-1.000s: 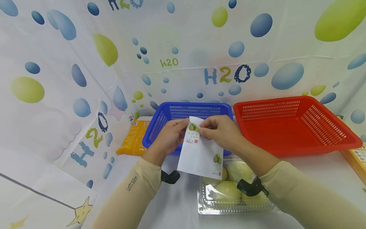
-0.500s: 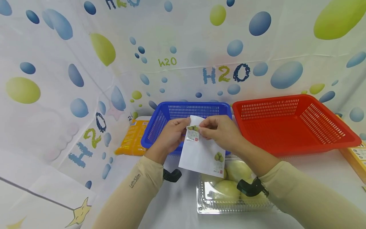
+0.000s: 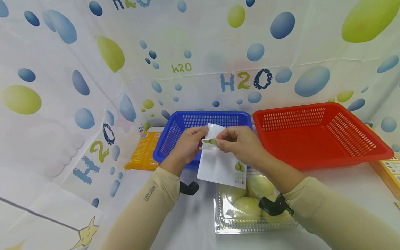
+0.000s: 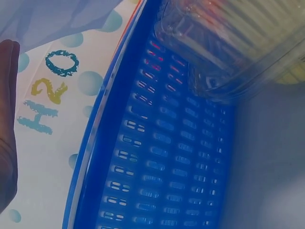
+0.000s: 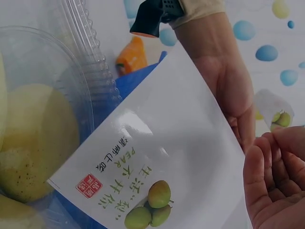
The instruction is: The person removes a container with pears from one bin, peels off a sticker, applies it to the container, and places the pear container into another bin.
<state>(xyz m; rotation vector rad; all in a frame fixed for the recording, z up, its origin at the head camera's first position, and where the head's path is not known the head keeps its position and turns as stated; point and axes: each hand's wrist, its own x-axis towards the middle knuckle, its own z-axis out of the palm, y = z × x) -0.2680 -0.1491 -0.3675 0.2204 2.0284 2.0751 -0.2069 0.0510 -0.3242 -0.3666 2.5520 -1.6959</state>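
Observation:
A white sticker sheet (image 3: 218, 165) with printed pear labels is held up in front of me. My left hand (image 3: 186, 147) pinches its upper left edge between thumb and fingers. With thumb and forefinger, my right hand (image 3: 240, 143) pinches a pear label (image 3: 208, 144) near the top; the label's upper edge curls away from the sheet. In the right wrist view another pear label (image 5: 136, 191), with green and black writing and a red stamp, lies flat on the sheet. Below the hands sits a clear plastic clamshell box (image 3: 229, 224) of yellow-green pears (image 3: 248, 205).
A blue basket (image 3: 215, 119) stands behind the hands, with a red basket (image 3: 297, 146) to its right. At the left lies an orange packet (image 3: 143, 151). A yellow-orange box (image 3: 387, 173) is partly seen at the right edge.
The pear label in my right hand has peeled and folded further down, baring more of the sheet's top. The sheet has risen slightly; the left hand has shifted a little right.

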